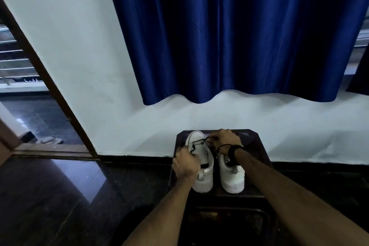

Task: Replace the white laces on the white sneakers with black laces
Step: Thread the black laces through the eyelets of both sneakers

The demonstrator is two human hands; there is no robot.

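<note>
Two white sneakers (201,166) sit on a dark, almost black stool (257,152). A black lace (196,142) runs across the left shoe. A black band (232,151) is on one wrist. The curtain (239,32) is deep blue, the wall (69,46) pale white, the floor (50,195) dark and shiny.

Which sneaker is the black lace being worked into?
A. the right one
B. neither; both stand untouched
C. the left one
C: the black lace runs across the left sneaker, with the left hand and right hand on it.
</note>
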